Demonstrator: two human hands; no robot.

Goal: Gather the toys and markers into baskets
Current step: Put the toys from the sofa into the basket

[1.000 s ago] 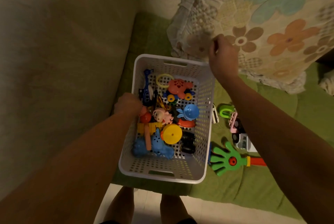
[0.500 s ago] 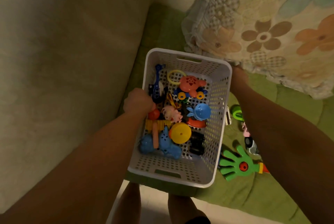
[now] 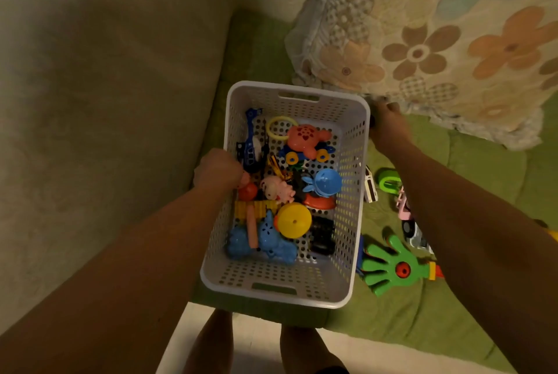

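Observation:
A white perforated basket (image 3: 302, 88) sits on the green quilt, near its front edge. It holds several toys: an orange turtle (image 3: 305, 138), a yellow disc (image 3: 294, 220), a blue elephant (image 3: 271, 240), a pink pig (image 3: 276, 189) and a blue helicopter (image 3: 250, 144). My left hand (image 3: 217, 171) grips the basket's left rim. My right hand (image 3: 389, 129) is low beside the basket's far right corner, its fingers partly hidden. Right of the basket lie a green hand-shaped clapper (image 3: 389, 268), a green ring toy (image 3: 389, 181), a white vehicle (image 3: 370, 189) and a pink car (image 3: 404, 210).
A flowered pillow (image 3: 437, 41) lies behind the basket at the right. The green quilt (image 3: 453, 313) spreads to the right. A beige upholstered surface (image 3: 105, 101) rises on the left. Pale floor (image 3: 256, 343) and my legs show below the quilt's edge.
My right hand let go of the pillow edge and dropped beside the basket's far right corner. The view shifted, so the basket sits more to the right in frame. My left hand kept its grip.

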